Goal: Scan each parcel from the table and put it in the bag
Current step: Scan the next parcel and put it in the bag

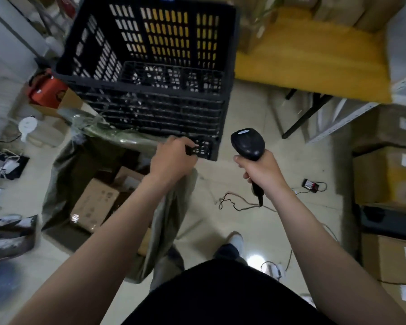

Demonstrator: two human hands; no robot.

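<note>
A big black slotted plastic crate (150, 66) fills the upper middle of the head view, tilted with its open side towards me. My left hand (171, 158) grips the crate's near bottom corner. My right hand (260, 170) is shut on the handle of a black barcode scanner (247, 143), its head pointing up and forward. Below the crate on the floor lies an open olive-green bag (66, 174) with cardboard parcels (94, 204) inside. The yellow table (314, 57) stands at the upper right.
Stacked cardboard boxes (389, 179) line the right edge. A loose cable (237, 204) trails across the floor from the scanner. A red item (47, 90), a small white fan (27, 126) and scattered clutter lie at the left. My feet show near the bottom middle.
</note>
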